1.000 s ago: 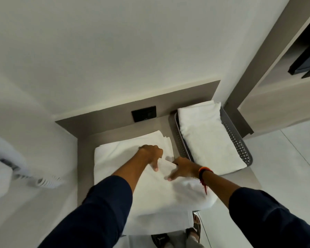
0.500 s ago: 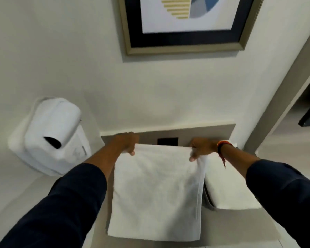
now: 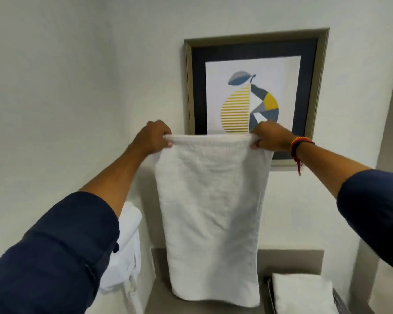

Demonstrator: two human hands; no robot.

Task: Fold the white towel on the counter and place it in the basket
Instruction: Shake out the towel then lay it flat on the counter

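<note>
Your left hand (image 3: pixel 153 139) and right hand (image 3: pixel 270 139) each pinch a top corner of the white towel (image 3: pixel 211 211), which hangs clear above the counter (image 3: pixel 159 279), in front of the framed picture (image 3: pixel 256 64). Judged step: folding under way. Next, bring the edges together squarely, then carry it to the basket (image 3: pixel 340 302), lower right, already holding a folded towel (image 3: pixel 302 293).

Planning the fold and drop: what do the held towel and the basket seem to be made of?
White towel: looks like cotton terry, matte with a nubby pile, draping limply from both hands. Basket: only a dark grey perforated edge shows, probably plastic, though too blurred to be sure.
</note>
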